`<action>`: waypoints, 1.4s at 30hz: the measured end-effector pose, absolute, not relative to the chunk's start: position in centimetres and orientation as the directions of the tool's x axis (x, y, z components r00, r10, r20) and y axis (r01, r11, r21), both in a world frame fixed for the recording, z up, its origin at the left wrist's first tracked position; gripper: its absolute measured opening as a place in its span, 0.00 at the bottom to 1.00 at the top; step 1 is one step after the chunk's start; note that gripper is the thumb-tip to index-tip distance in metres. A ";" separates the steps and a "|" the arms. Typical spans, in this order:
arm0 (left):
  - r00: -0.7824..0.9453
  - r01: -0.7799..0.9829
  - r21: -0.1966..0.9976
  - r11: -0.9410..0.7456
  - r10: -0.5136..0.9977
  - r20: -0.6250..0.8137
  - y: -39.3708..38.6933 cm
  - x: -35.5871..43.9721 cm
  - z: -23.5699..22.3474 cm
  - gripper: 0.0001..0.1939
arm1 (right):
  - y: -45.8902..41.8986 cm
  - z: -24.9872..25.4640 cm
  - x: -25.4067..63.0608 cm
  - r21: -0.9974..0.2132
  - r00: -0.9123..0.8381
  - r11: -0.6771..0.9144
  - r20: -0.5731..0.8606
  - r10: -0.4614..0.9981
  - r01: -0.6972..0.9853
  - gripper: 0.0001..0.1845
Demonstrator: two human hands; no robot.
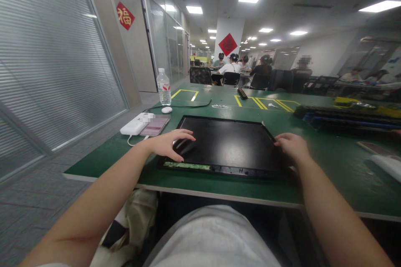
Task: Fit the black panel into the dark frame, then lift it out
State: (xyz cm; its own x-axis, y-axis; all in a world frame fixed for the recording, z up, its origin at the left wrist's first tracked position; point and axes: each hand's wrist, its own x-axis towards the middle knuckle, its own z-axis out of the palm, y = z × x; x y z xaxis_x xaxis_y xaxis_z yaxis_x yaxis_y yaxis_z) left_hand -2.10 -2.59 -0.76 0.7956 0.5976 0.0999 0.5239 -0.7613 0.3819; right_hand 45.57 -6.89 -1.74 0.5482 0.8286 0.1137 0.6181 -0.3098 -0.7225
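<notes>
A black flat screen panel [230, 139] lies face up on the green table [109, 162] in front of me. Along its near edge runs a narrow green circuit board [187, 166]. My left hand [171, 143] hovers over the panel's left edge, thumb and fingers apart, with nothing seen between them. At the panel's right edge, my right hand [290, 146] has its fingers pinched together on the black rim. The fingertips partly hide the spot they grip.
To the left are a white power bank [137, 123], a phone [156, 125], a white oval object [166, 110] and a water bottle [163, 87]. A stack of dark strips [344, 117] lies at right. Yellow tape [260, 103] marks the far side. People sit at tables beyond.
</notes>
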 end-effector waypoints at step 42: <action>0.803 0.492 0.433 -0.756 0.585 0.109 -3.1 -1.3 -0.6 0.32 | -6.8 -2.0 45.9 -0.720 0.542 -0.310 0.109 0.833 0.621 0.13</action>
